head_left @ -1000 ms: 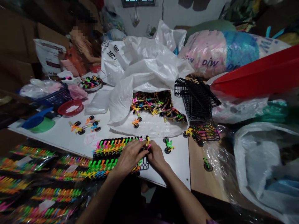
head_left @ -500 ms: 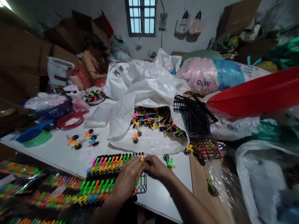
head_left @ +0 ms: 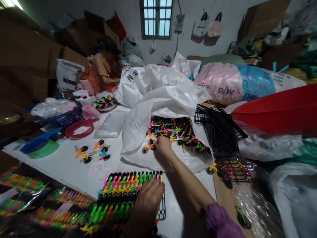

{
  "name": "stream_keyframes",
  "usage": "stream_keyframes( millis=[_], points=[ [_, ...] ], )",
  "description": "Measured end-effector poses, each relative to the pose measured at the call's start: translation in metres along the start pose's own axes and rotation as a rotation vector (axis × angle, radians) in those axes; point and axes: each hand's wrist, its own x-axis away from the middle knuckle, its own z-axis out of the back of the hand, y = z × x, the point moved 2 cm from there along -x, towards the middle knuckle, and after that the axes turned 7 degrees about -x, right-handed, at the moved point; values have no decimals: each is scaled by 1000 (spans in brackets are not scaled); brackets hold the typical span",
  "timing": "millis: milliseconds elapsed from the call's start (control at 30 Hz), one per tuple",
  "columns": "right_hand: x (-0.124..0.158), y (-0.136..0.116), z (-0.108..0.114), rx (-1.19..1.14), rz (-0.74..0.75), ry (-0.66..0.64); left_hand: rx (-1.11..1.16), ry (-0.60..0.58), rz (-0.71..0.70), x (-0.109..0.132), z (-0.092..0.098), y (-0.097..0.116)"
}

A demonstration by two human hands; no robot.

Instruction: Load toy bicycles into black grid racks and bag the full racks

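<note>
My left hand point(head_left: 150, 196) is closed over the right end of a black plastic grid rack point(head_left: 162, 211), with fingers bent together. Rows of small toy bicycles point(head_left: 111, 211) in green, orange, pink and yellow with black wheels stand in the rack. My right hand point(head_left: 163, 145) reaches into the mouth of a white woven sack point(head_left: 138, 145), at the near edge of a heap of loose toy bicycles point(head_left: 173, 125). Its fingertips are hidden, so any hold is unclear. An orange toy bicycle point(head_left: 150, 146) lies just left of it.
Loose toy bicycles point(head_left: 90, 152) lie on the white table at left, near a red basket point(head_left: 79, 129) and a green scoop point(head_left: 43, 150). Black grid racks point(head_left: 220, 132) are stacked at right. A person point(head_left: 105, 66) sits at back left. Packed bicycles point(head_left: 49, 215) lie at lower left.
My right hand has left the rack beside my left hand and moved forward into the sack's mouth. My left hand stays at the rack. The camera view has shifted slightly.
</note>
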Motion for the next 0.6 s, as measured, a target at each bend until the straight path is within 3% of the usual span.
stream_keyframes(
  millis=[133,233,433,600],
  points=[
    [56,47,21,-122,18,19,15,-43,3,-6,9,-1],
    [105,62,28,-324,45,-20,29,-75,23,-13,15,-2],
    [166,50,40,-541,69,59,212,139,214,-26,37,2],
    [184,40,53,-531,109,112,285,102,412,-30,42,14]
  ],
)
